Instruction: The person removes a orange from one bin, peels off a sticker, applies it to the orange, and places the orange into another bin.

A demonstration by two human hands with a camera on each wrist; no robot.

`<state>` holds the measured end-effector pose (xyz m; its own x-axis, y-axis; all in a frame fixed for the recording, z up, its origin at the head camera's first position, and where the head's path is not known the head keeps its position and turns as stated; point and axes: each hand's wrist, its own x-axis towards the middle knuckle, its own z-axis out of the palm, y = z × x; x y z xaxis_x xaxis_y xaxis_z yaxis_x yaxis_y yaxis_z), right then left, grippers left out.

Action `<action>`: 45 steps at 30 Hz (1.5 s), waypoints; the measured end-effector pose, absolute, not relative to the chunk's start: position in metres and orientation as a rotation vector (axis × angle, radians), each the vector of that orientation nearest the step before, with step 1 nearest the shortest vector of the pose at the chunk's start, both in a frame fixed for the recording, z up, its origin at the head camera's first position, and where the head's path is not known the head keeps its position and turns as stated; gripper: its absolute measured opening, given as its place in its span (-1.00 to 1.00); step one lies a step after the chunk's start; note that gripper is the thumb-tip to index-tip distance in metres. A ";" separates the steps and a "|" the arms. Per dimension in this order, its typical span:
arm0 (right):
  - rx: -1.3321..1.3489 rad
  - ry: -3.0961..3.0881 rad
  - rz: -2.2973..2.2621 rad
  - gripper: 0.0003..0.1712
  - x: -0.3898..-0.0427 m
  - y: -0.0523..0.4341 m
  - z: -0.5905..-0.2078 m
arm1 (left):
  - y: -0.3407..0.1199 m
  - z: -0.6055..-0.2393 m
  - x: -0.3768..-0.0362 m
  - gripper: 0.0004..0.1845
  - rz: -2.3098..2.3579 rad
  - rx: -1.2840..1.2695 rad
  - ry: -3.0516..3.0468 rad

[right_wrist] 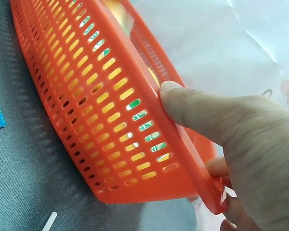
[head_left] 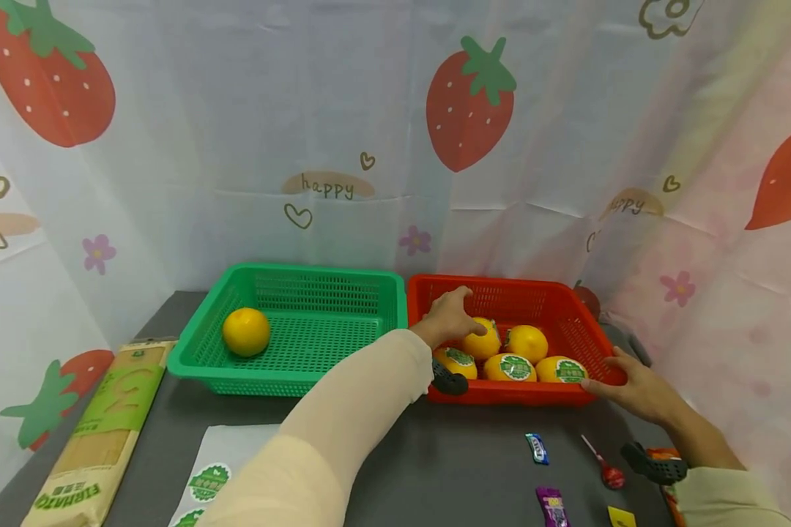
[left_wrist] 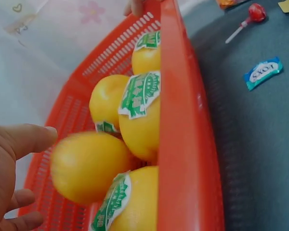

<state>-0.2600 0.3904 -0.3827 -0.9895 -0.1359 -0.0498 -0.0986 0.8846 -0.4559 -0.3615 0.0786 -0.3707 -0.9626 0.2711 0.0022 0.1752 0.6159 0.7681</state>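
Several oranges with green-and-white labels, among them a front one (head_left: 509,367), lie in a red plastic basket (head_left: 501,284). My left hand (head_left: 447,316) reaches over the basket's left part, thumb and fingers spread beside the back-left orange (left_wrist: 89,166); nothing is in its grasp. In the left wrist view a gap shows between the thumb and that orange. At the front right corner of the basket, my right hand (head_left: 646,388) grips the rim (right_wrist: 171,130), thumb on top and fingers curled beneath. A single orange (head_left: 246,332) sits in the green basket (head_left: 290,386) on the left.
A long packet of noodles (head_left: 102,432) lies at the left, near a sheet of green round labels (head_left: 209,479). In front of the red basket are a blue candy (head_left: 537,448), a purple candy (head_left: 554,506) and a red lollipop (head_left: 611,476). A printed curtain (head_left: 369,110) hangs behind.
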 end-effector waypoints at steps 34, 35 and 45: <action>-0.203 2.988 -0.662 -0.01 -0.260 0.396 -0.386 | -0.062 -0.323 -0.312 -0.22 1.554 0.613 2.706; -0.205 2.989 -0.663 -0.01 -0.260 0.396 -0.386 | -0.068 -0.323 -0.310 -0.22 1.559 0.619 2.706; -0.269 3.008 -0.658 -0.05 -0.261 0.390 -0.385 | -0.133 -0.319 -0.286 -0.20 1.598 0.594 2.784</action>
